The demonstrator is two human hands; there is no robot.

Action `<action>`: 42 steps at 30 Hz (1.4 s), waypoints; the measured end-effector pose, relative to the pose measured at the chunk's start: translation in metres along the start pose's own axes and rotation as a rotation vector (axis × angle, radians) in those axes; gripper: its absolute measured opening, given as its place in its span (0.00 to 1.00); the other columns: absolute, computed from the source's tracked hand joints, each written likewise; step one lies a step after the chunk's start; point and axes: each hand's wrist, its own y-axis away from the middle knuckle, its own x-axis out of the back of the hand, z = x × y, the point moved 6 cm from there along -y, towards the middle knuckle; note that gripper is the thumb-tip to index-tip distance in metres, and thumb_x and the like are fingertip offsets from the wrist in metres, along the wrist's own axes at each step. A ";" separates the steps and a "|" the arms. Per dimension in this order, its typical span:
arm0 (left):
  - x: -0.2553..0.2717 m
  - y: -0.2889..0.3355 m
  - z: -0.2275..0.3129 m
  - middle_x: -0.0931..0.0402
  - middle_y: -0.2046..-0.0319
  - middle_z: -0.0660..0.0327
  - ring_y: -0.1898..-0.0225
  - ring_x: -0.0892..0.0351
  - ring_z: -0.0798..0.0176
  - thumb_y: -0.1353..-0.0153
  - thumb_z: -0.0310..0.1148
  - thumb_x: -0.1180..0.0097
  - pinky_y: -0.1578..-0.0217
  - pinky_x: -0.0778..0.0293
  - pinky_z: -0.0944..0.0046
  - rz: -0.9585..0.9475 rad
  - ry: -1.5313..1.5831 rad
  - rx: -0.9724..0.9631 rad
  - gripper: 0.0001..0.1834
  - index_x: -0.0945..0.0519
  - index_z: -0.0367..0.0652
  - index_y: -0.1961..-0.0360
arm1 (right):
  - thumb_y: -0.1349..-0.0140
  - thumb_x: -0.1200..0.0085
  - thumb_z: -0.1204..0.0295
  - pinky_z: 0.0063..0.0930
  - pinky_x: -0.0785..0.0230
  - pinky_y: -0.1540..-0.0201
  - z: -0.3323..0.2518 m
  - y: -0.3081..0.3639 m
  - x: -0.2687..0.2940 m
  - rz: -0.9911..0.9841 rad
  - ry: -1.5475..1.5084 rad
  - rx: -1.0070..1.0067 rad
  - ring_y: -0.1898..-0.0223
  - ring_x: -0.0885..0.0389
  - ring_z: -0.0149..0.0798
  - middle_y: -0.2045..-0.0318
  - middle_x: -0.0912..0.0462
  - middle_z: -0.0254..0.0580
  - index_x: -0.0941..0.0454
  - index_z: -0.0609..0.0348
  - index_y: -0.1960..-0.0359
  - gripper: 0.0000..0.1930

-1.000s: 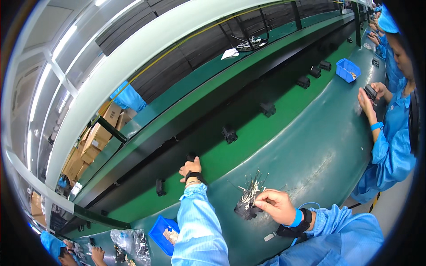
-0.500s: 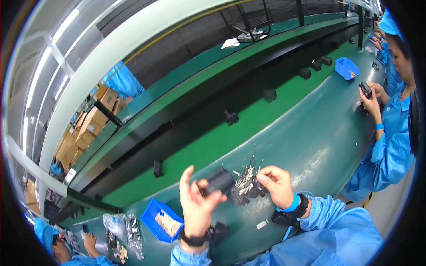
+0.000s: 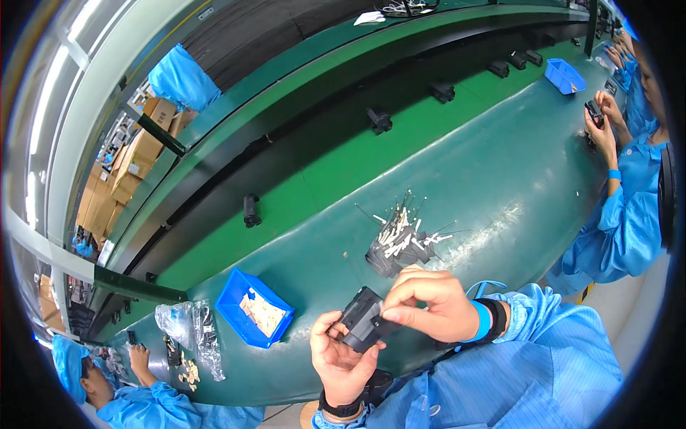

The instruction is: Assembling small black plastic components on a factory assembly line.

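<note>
My left hand [image 3: 344, 366] grips a black plastic housing [image 3: 361, 314], with fingers and thumb around its left side and lower end. The housing is tilted above the near edge of the bench. At its right side my right hand [image 3: 432, 307] is closed in a pinch, thumb and forefinger touching or very close to the housing. Whatever is between those fingertips is too small to make out. Just beyond my right hand lies a pile of thin black wires with white ends [image 3: 400, 234], bunched on dark pieces.
A blue bin [image 3: 246, 307] of small beige pieces stands left of my hands, beside clear plastic bags [image 3: 189, 329]. Several black housings [image 3: 379, 120] sit along the green conveyor belt [image 3: 307, 186]. Co-workers sit at left and right; one holds a black part [image 3: 594, 113]. Another blue bin [image 3: 564, 76] is far right.
My right hand has left the wire pile and come to the housing. The left hand has brought the housing nearer to me and turned it. The whole view has shifted downward.
</note>
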 end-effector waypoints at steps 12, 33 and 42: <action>-0.009 -0.003 -0.012 0.38 0.62 0.61 0.59 0.34 0.70 0.62 0.13 0.45 0.57 0.33 0.72 -0.040 -0.010 0.073 0.36 0.41 0.37 0.47 | 0.47 0.43 0.69 0.27 0.46 0.64 -0.015 0.008 -0.011 0.009 0.328 0.148 0.72 0.32 0.33 0.78 0.26 0.26 0.22 0.51 0.73 0.03; -0.002 -0.001 -0.008 0.40 0.61 0.64 0.59 0.36 0.71 0.63 0.16 0.42 0.56 0.36 0.73 0.019 -0.108 -0.007 0.32 0.38 0.38 0.52 | 0.50 0.40 0.74 0.27 0.39 0.72 -0.011 0.008 -0.012 0.017 0.175 0.230 0.76 0.32 0.37 0.78 0.25 0.35 0.22 0.58 0.72 0.05; -0.004 -0.001 -0.007 0.40 0.61 0.64 0.58 0.37 0.71 0.64 0.17 0.39 0.55 0.37 0.72 0.033 -0.095 0.014 0.33 0.38 0.38 0.53 | 0.46 0.46 0.72 0.28 0.41 0.68 -0.008 0.011 -0.014 0.038 0.139 0.206 0.74 0.34 0.39 0.79 0.29 0.34 0.25 0.56 0.75 0.03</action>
